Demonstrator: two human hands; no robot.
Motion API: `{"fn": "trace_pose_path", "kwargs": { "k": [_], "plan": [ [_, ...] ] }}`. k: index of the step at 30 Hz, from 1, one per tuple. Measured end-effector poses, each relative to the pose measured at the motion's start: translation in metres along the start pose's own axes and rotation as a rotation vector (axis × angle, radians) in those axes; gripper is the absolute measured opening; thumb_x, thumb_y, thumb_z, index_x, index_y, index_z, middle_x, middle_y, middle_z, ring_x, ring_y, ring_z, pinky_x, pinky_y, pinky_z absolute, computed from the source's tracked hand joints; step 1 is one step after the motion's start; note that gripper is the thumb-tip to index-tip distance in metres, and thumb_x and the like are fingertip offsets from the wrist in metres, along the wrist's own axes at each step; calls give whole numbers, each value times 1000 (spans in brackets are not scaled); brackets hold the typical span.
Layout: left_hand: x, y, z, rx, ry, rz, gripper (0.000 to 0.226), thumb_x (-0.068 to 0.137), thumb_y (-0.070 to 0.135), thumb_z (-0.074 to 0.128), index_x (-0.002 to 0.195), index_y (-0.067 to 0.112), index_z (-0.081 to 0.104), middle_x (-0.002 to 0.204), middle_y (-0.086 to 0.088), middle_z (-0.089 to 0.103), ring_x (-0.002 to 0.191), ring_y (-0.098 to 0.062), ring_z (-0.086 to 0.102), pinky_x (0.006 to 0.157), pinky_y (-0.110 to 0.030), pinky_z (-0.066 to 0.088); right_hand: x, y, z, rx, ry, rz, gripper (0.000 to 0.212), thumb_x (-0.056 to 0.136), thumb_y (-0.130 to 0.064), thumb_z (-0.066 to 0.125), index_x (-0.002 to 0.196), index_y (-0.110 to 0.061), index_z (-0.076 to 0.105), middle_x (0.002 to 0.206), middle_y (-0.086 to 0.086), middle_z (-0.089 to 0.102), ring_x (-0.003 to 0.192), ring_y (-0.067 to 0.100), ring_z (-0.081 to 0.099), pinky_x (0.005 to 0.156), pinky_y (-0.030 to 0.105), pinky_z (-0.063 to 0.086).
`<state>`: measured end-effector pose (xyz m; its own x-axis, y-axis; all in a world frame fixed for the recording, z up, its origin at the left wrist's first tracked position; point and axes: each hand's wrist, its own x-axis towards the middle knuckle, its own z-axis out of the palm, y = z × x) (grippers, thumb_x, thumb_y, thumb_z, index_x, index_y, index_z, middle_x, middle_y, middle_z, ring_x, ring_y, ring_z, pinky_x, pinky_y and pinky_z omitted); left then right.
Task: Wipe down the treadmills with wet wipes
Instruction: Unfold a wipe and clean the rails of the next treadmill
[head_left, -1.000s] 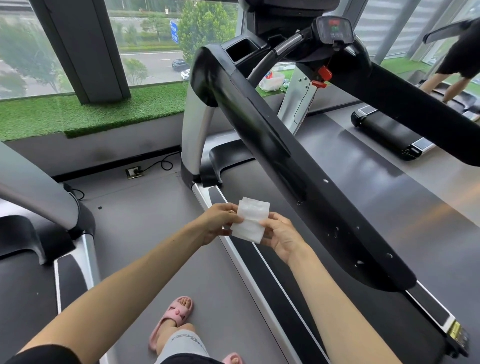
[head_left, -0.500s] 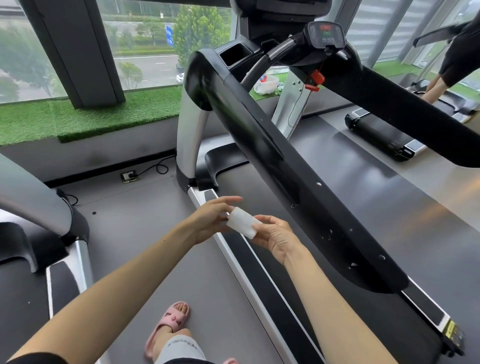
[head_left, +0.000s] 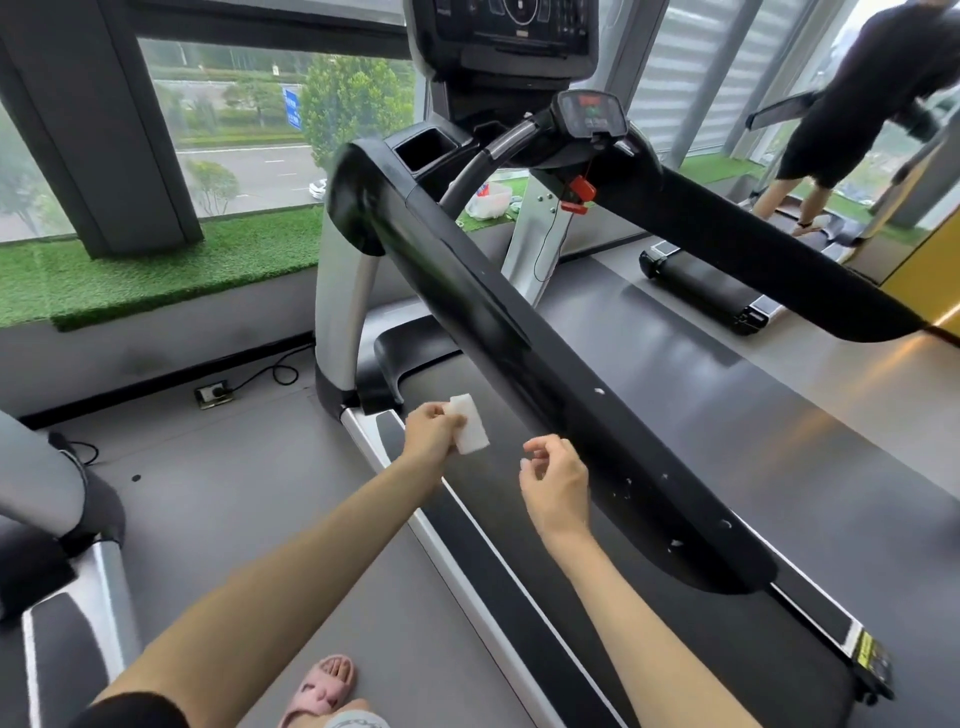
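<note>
The treadmill (head_left: 675, 415) fills the view, its long black handrail (head_left: 519, 358) slanting down from the console, and well beyond the handrail, at the far right, another person (head_left: 852, 104) stands on a second treadmill (head_left: 701, 291). Left of the handrail's middle stretch the hands are held apart: the left hand (head_left: 431, 434) pinches the folded white wet wipe (head_left: 470, 428), which sticks up from its fingers clear of the handrail, while the right hand (head_left: 553, 480), just beside the handrail, has loosely curled fingers. A pink slipper (head_left: 322, 686) rests on the floor, well left of the handrail's lower end
</note>
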<state>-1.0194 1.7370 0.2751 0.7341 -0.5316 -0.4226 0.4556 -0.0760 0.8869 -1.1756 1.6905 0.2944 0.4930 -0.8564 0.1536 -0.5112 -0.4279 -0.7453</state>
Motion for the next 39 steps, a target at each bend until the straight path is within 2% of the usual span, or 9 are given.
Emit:
{"fn": "trace_pose_path", "kwargs": {
  "k": [5,10,14,18,20,25,29,34,39],
  "plan": [
    [43,38,41,336,206,349,5,92,15,52,89,14,56,94,-5,58,86,-21,54,74,-28,39,-10,20,-12,-500,336,-378,41,69,11,70,106,-5,65,117,18,55,104,32,58,90,42,52],
    [30,22,83,248,180,483,12,99,14,44,95,8,54,96,-6,55,82,-18,50,70,-18,31,-13,38,-30,-633,385,-286,70,69,13,62,135,-3,44,150,31,22,141,44,22,114,54,24],
    [-23,-26,104,341,-110,994,12,94,8,51,98,9,62,92,-2,57,86,-17,59,77,-22,47,-12,46,-38,-717,336,-159,89,69,4,67,147,0,24,156,28,13,146,39,11,118,51,11],
    [-25,-45,81,603,-340,1214,17,90,13,39,99,22,51,95,2,51,83,-14,53,64,-30,49,-13,46,-40,-794,305,-157,93,69,-1,71,148,4,22,154,27,24,144,38,21,117,48,12],
    [-2,-33,64,602,-259,1189,19,88,1,45,96,16,54,94,-1,51,82,-14,51,65,-34,48,-13,46,-42,-805,303,-158,90,70,-1,70,147,5,24,152,26,28,143,37,24,116,49,15],
    [35,43,74,366,146,691,15,99,8,45,98,1,57,100,-10,52,86,-19,49,82,-33,41,-10,45,-45,-815,327,-164,86,68,0,69,145,5,30,149,24,36,139,36,30,115,48,19],
    [0,10,109,412,83,880,14,97,3,47,98,4,61,95,-7,56,88,-21,56,77,-25,42,-9,49,-46,-821,345,-183,83,69,3,67,144,7,32,149,25,35,140,37,30,115,50,23],
    [-42,-63,91,636,-363,1135,20,88,4,47,100,19,50,99,-2,54,90,-14,55,69,-34,52,-11,49,-45,-798,332,-183,84,69,3,68,145,7,32,150,26,34,140,37,29,115,50,22],
    [2,-13,67,428,88,883,15,96,12,47,91,1,56,91,-7,47,78,-10,42,74,-33,41,-13,50,-54,-813,313,-207,81,69,-4,68,143,6,36,150,27,33,142,38,27,116,49,21]
  ]
}}
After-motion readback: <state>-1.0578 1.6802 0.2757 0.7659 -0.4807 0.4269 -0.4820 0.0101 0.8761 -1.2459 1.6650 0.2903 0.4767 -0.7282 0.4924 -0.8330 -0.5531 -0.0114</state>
